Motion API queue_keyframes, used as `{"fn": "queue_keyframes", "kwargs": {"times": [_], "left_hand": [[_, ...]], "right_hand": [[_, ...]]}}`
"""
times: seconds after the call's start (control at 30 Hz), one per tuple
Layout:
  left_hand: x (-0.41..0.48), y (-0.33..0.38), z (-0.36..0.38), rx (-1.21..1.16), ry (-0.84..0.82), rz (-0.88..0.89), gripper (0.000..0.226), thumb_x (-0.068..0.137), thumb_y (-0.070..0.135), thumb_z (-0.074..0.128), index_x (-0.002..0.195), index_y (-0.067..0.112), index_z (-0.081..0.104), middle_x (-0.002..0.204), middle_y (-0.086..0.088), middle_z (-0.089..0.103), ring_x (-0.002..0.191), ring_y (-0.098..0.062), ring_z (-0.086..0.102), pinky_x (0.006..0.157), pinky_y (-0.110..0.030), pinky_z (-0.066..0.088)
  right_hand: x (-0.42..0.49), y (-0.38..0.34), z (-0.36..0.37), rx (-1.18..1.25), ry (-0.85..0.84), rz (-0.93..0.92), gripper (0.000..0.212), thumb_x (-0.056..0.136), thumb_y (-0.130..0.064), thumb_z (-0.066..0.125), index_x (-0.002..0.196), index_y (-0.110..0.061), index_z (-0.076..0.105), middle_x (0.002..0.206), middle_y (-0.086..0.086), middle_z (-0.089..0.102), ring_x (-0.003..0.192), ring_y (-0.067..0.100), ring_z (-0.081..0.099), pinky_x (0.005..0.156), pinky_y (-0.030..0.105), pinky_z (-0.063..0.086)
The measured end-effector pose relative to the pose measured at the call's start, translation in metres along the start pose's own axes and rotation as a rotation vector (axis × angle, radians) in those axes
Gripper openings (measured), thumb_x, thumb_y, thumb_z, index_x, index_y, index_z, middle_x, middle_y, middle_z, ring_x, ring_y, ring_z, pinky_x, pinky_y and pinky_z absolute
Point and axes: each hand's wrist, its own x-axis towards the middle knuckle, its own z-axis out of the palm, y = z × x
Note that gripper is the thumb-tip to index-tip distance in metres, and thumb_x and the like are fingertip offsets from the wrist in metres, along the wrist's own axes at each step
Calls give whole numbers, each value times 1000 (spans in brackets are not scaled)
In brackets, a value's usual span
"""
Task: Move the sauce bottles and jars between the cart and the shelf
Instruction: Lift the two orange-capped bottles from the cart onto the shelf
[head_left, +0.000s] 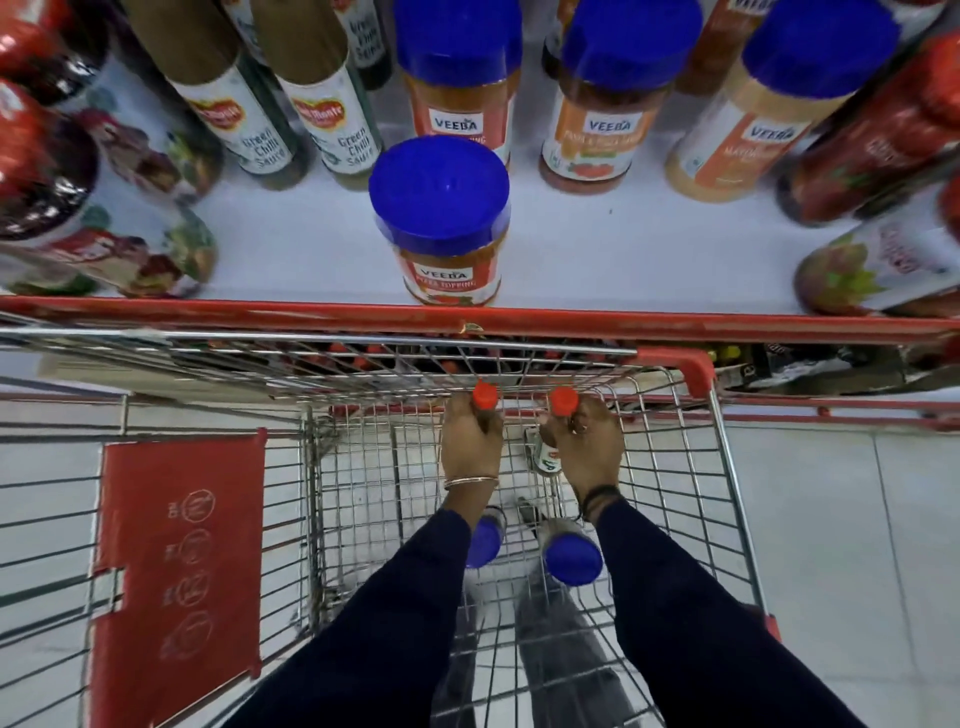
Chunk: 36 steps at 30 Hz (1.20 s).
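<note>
Both my hands reach down into the wire cart (727, 483). My left hand (470, 447) grips a sauce bottle with a red cap (484, 396). A second red-capped bottle (564, 401) is held in my right hand (587, 449), and its label shows below the fingers. Two blue-lidded jars (571, 558) (484, 540) lie on the cart floor under my forearms. On the white shelf (623, 254) above the cart, a blue-lidded Veeba jar (441, 218) stands alone near the front edge.
Green chilli sauce bottles (254, 119) stand at the shelf's back left, several blue-lidded jars (608, 93) at the back, and red-labelled jars (883, 135) on both sides. The shelf has a red front lip (208, 312). A red child-seat flap (176, 566) fills the cart's left section.
</note>
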Motion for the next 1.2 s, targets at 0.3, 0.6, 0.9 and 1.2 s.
{"fn": "queue_keyframes", "kwargs": {"times": [0.3,0.6,0.9,1.2], "left_hand": [[-39,-1,-87,-73,9,165,31,83,10,66,106,0,49,78,4,57,68,-15,55,59,-19,43],[-91,52,-202,-217,153,423,33,78,14,72,109,13,59,103,-2,60,91,-12,59,74,-21,54],[-116,124,-304,-363,301,630,40,76,15,74,113,17,59,112,-6,63,102,-16,62,85,-34,55],[-70,181,-343,-201,431,816,38,78,10,71,113,15,57,108,5,57,101,-11,55,91,-33,48]], "right_hand": [[-63,-47,-28,24,-126,-110,28,73,-12,76,100,-10,66,88,0,68,81,12,60,78,23,46],[-144,-131,-65,153,-173,-394,42,71,-14,79,95,-42,57,94,-15,68,97,11,64,92,29,49],[-197,-233,-92,263,-154,-678,40,74,-18,76,110,-25,60,102,-8,71,97,0,63,85,13,47],[-179,-311,-78,243,-24,-874,37,79,-16,71,106,-27,49,102,-5,64,100,13,62,90,29,51]]}}
